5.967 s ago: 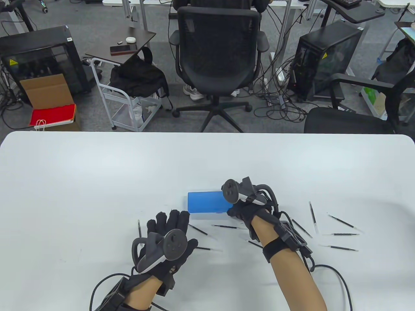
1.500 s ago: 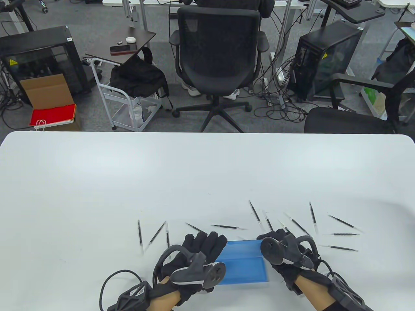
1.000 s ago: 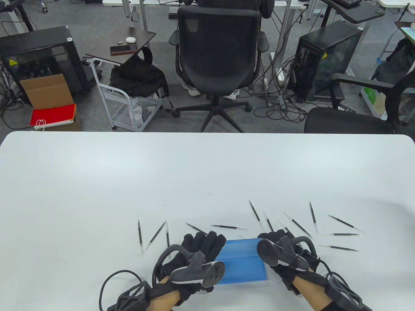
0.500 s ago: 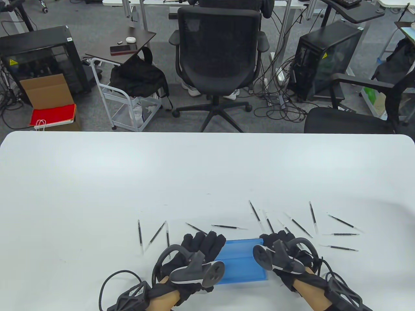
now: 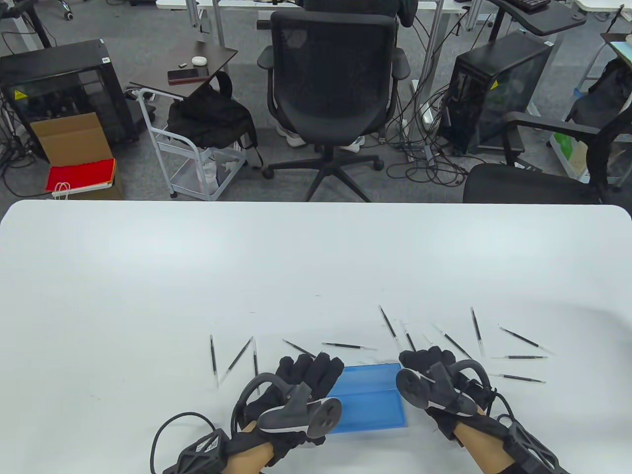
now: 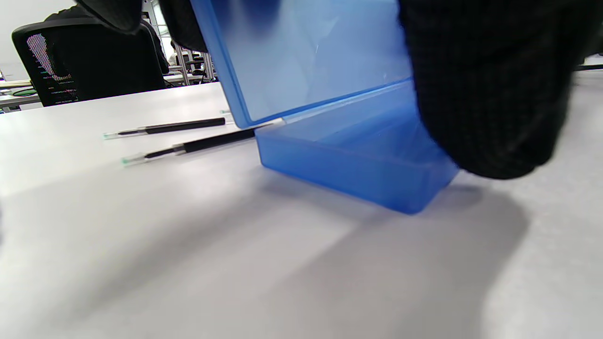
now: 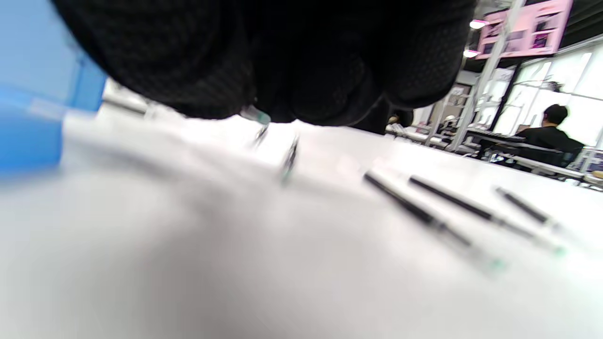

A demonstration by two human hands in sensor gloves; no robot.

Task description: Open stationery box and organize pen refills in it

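Observation:
The translucent blue stationery box (image 5: 368,402) lies near the table's front edge with its lid (image 6: 311,61) raised off the base (image 6: 367,160). My left hand (image 5: 308,373) grips the lid's left end, thumb (image 6: 480,84) on the inside. My right hand (image 5: 424,360) is just off the box's right end, its bunched fingers (image 7: 306,84) pinching a pen refill (image 7: 254,114); only the refill's tip shows. Several black refills lie loose: some on the left (image 5: 239,356), two beyond the box (image 5: 348,345), more on the right (image 5: 518,356).
Two refills (image 6: 198,147) lie right against the box's far left corner. The white table (image 5: 316,256) stretches wide beyond the refills. Black office chairs (image 5: 333,84) and computer towers stand past its far edge.
My right hand has come off the box's right end and shifted a little right onto the refills. The left hand keeps the lid up. Six seconds ago the box lay farther out.

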